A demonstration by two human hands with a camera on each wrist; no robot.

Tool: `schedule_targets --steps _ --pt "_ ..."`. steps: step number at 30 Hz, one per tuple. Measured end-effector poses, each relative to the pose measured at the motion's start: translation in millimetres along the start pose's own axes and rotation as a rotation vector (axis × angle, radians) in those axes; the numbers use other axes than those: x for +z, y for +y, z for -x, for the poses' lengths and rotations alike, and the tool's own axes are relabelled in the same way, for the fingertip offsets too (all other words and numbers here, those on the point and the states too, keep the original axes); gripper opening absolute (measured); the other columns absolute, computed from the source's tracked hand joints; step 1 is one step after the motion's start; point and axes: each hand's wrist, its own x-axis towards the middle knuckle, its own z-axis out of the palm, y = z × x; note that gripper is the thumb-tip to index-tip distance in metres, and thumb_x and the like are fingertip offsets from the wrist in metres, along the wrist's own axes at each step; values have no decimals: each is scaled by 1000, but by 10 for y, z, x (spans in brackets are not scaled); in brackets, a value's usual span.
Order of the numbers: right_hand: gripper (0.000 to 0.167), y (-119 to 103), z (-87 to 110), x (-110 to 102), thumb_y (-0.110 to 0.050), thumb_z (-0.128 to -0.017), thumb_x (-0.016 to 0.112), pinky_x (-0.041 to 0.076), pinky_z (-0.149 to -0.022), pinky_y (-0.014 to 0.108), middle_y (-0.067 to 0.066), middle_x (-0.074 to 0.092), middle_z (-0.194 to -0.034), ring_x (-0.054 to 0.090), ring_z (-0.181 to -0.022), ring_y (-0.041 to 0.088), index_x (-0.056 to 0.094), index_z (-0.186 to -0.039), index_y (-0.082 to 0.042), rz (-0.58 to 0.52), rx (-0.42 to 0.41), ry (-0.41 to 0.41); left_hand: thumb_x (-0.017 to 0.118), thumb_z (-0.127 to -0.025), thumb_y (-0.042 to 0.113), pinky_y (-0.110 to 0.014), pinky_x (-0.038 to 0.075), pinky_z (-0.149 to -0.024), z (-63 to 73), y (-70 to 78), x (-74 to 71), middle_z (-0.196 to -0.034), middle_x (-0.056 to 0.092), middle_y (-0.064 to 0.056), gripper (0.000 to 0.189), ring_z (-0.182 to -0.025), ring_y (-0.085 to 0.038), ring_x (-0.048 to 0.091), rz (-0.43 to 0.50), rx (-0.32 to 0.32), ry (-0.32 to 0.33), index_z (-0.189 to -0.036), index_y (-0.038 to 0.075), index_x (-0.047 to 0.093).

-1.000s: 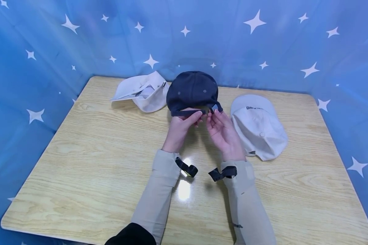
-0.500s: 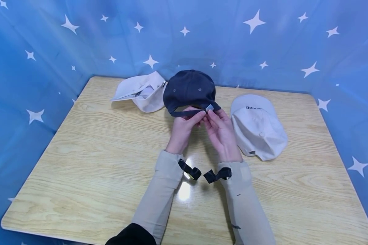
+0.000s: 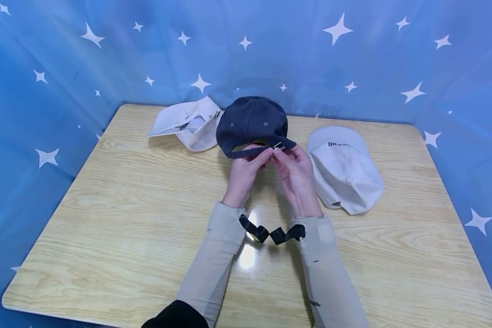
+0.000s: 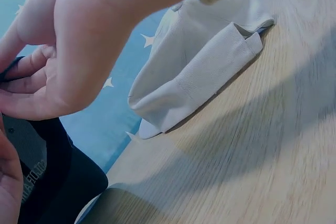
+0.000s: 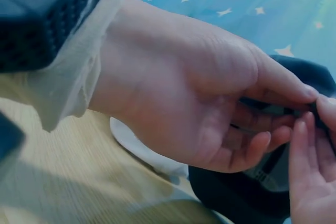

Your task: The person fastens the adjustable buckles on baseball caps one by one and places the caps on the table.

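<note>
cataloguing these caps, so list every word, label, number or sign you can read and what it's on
"D…", on the right white cap: rest too blurred.
Left white cap: dark lettering, too small to read.
Dark cap: pale lettering inside, too blurred to read.

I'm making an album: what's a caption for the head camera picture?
Left hand and right hand pinch the strap of a dark cap between two white caps.

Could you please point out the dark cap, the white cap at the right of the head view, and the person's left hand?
Dark cap [image 3: 252, 119]: head view, on its crown.
White cap [image 3: 346, 171]: head view, on its crown.
Left hand [image 3: 243, 175]: head view, on the hand's middle.
</note>
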Motion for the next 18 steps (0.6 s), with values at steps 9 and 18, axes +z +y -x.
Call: schedule_targets --steps 9,18 --pt "28 -5 -4 -38 8 -76 64 51 -70 27 15 62 -87 62 -76 21 54 -102 4 -16 39 -70 66 -80 7 -23 42 -57 -10 3 -44 -77 57 -4 11 -67 -21 51 -18 -36 -5 -85 4 57" --pt "28 -8 -22 -97 7 -75 66 51 -74 29 12 62 -85 63 -76 20 57 -100 1 -10 122 -93 70 -77 9 -25 41 -67 35 168 -108 -81 56 -2 16 -75 -14 50 -187 -26 -111 -85 2 58"
